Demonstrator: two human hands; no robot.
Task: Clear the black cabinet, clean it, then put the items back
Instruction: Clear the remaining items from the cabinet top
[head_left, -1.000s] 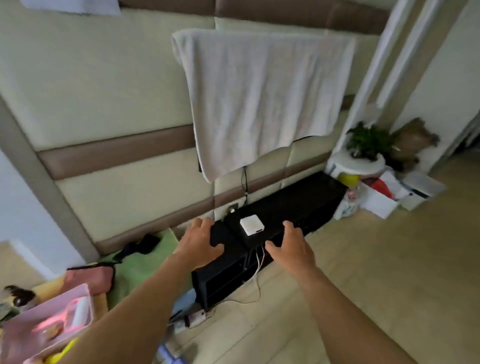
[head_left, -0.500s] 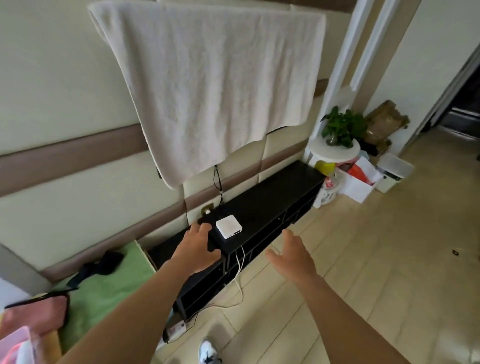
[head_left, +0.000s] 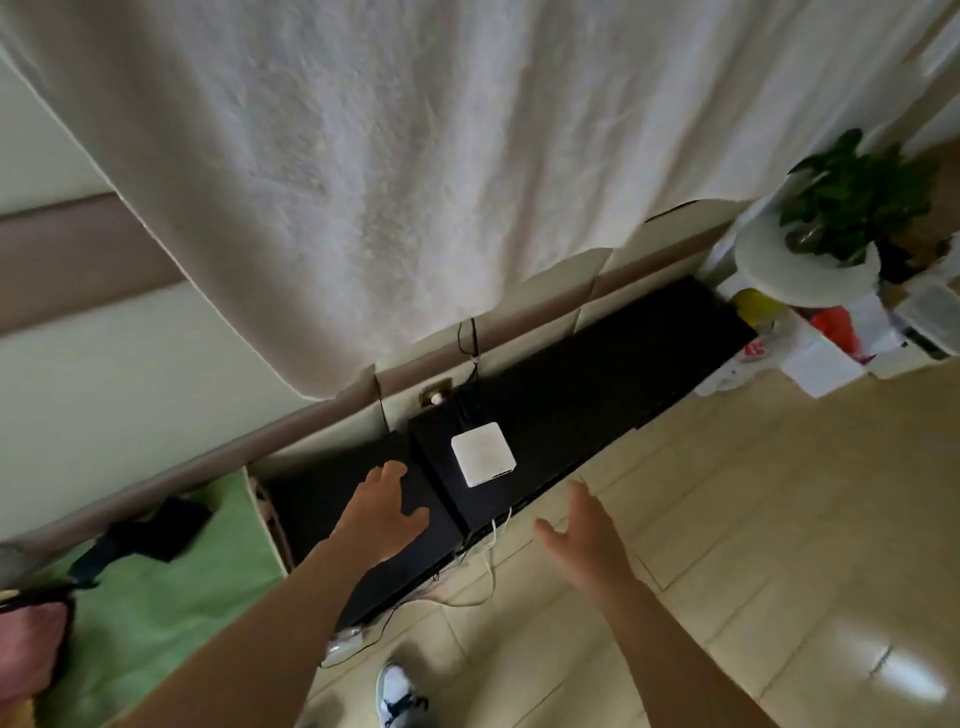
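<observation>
Closer now than half a second ago, my view has dropped toward the black cabinet (head_left: 597, 374), which lies low along the padded wall. My left hand (head_left: 382, 512) stays over its near section, fingers spread and gripping nothing; I cannot tell whether the palm touches the top. Just right of that hand, a white box (head_left: 483, 453) sits flat on the cabinet top. My right hand (head_left: 584, 535) hangs over the floor in front of the cabinet, fingers loose and empty. White cables (head_left: 491, 561) trail down the front edge to the floor. A pale towel (head_left: 415, 156) hangs above, a green mat (head_left: 156, 597) lies left, and a potted plant (head_left: 857, 197) stands beyond the far end.
</observation>
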